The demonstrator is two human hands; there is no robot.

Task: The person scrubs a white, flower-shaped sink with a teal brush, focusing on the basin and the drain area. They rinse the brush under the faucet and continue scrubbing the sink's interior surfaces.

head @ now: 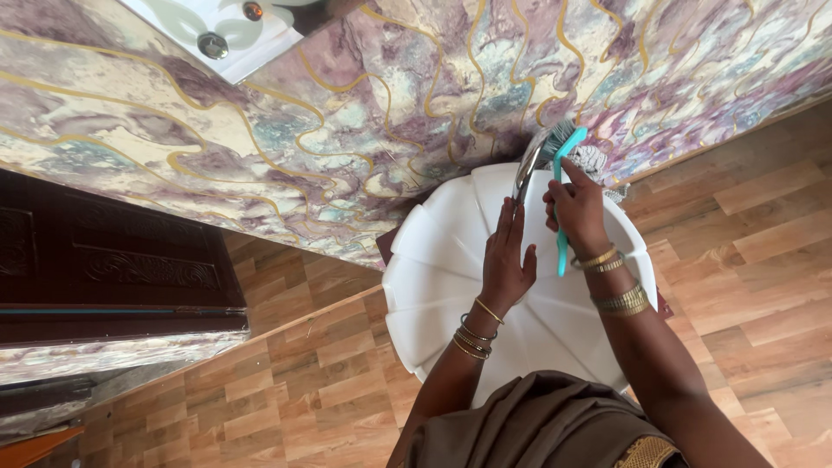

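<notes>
My left hand [507, 256] holds a shiny metal utensil [526, 165] by its edge, fingers stretched along it; seen side-on, its exact kind is unclear. My right hand [575, 208] grips a teal-handled brush [562, 251], whose bristled head rests against the metal piece near the top. A grey-white cloth or scrubber [594, 160] sits just behind the right hand. Both hands are above a round white ribbed plastic top [433, 277]. Gold bangles are on both wrists.
A marble-patterned surface with gold veins [390, 113] fills the upper view. Wood-look planks [745, 225] lie right and lower left. A dark carved wooden door [113, 260] stands at the left. A white fixture with round knobs [217, 30] is at the top left.
</notes>
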